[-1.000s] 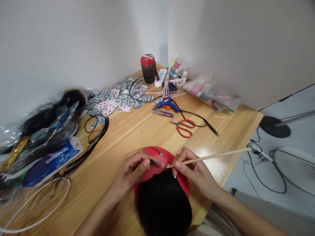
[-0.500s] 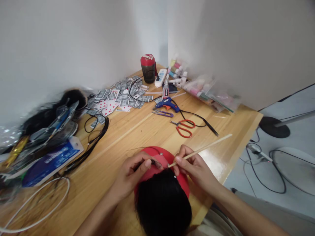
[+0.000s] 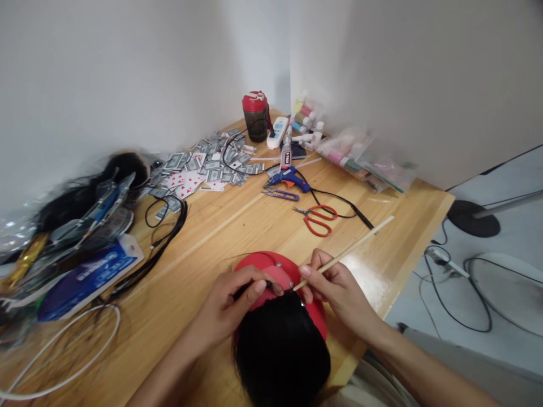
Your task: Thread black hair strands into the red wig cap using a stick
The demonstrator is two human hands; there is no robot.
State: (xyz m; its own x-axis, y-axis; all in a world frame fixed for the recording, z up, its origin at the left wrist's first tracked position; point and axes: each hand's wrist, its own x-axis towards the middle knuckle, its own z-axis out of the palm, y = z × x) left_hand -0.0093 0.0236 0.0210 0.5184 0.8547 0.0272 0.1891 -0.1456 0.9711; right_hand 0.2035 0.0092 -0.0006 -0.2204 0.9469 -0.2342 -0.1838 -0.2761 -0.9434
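Note:
Long black hair (image 3: pixel 282 350) hangs toward me over a round red form (image 3: pixel 254 260) that stands at the table's front edge. My left hand (image 3: pixel 227 305) is closed at the left of the form, thumb and forefinger pinching what looks like a small lock of dark hair (image 3: pixel 268 284). Between thumb and fingers, my right hand (image 3: pixel 335 285) grips a thin pale wooden stick (image 3: pixel 360 243). Its lower tip touches or nearly touches the hair's upper edge, close to the left fingertips. Small pin heads (image 3: pixel 279 264) dot the red form. The stick's very tip is too small to make out.
Beyond the form lie red-handled scissors (image 3: pixel 320 220), purple thread snips (image 3: pixel 280 195), a blue glue gun (image 3: pixel 291 180) and a glue tube (image 3: pixel 286 155). Scattered playing cards (image 3: pixel 186 181), a red-lidded cup (image 3: pixel 255 116) and bagged bottles (image 3: pixel 339 155) sit farther back. Packaging (image 3: pixel 91 277) crowds the left.
The stick has tipped steeper, its far end moving up and to the left while its lower tip shifts slightly down. My left fingers have moved a little right, toward the tip.

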